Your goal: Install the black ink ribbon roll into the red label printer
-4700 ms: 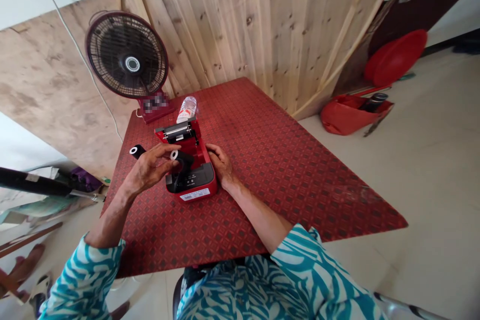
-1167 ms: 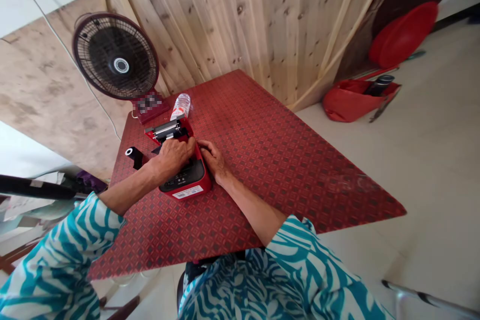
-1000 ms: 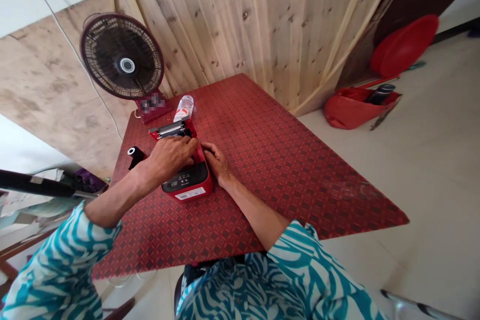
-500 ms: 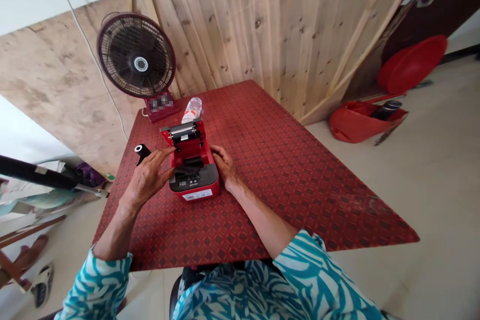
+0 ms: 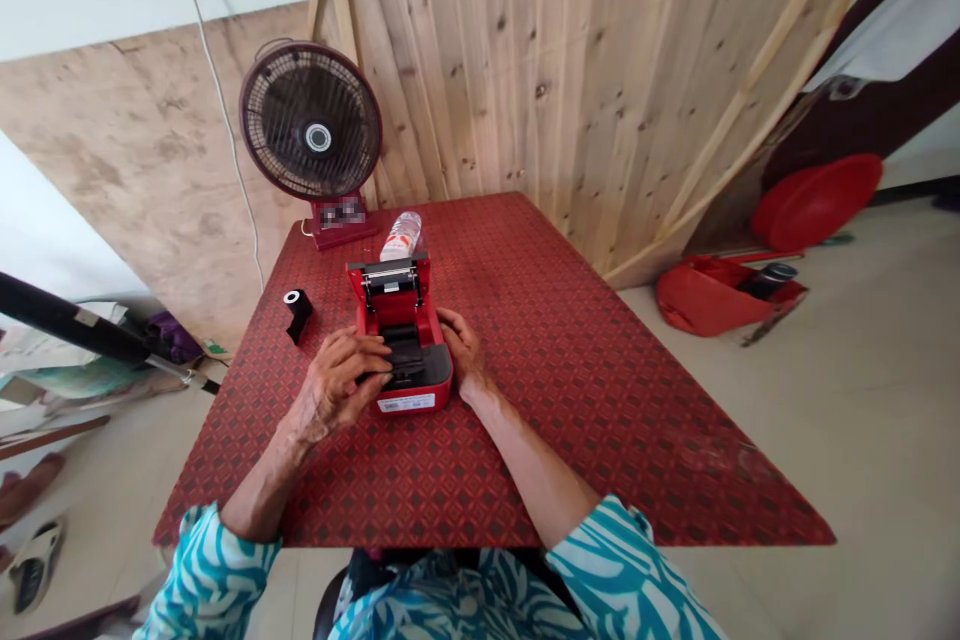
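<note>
Seemingly the right hand (image 5: pixel 463 345) is there to steady things: it rests loosely open, fingers against the right wall of a red label printer (image 5: pixel 391 298), which would keep the body from sliding while the other hand works. The left hand (image 5: pixel 337 382) is curled, its fingers (image 5: pixel 367 357) reaching over the printer's dark well (whether they grip anything there, the knuckles hide). The printer's lid stands tilted up toward the far corner, leaving the well open from above. A black roll with a white core (image 5: pixel 298 313) lies apart from the printer, between it and the left edge, within easy reach of the left hand. Behind the lid lies a water bottle (image 5: pixel 401 237), and a fan (image 5: pixel 310 120) stands by the far-left edge. The red patterned surface (image 5: pixel 570 420) offers wide open room right of the printer, much less on the left.
</note>
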{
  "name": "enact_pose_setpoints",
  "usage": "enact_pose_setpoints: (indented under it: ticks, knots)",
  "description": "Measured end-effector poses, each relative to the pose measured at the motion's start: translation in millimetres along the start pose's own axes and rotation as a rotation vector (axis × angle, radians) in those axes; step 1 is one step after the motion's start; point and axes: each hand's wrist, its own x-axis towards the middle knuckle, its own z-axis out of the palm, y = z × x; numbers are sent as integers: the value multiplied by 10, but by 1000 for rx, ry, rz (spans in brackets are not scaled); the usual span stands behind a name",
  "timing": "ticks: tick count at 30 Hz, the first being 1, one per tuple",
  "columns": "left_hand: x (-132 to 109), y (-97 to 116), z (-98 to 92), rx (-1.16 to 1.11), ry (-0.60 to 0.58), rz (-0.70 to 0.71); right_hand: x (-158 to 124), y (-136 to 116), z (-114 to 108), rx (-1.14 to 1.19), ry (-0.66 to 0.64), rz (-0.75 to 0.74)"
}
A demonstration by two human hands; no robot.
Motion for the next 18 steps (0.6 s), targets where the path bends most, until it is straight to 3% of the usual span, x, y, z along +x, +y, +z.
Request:
enact_pose_setpoints:
  ticks: [15, 18]
  knots:
    - [-211, 67, 70, 49, 87, 232, -35, 44, -27, -43, 60, 36]
    - [-215, 61, 93, 39, 112, 249, 44, 47, -61, -86, 36, -23]
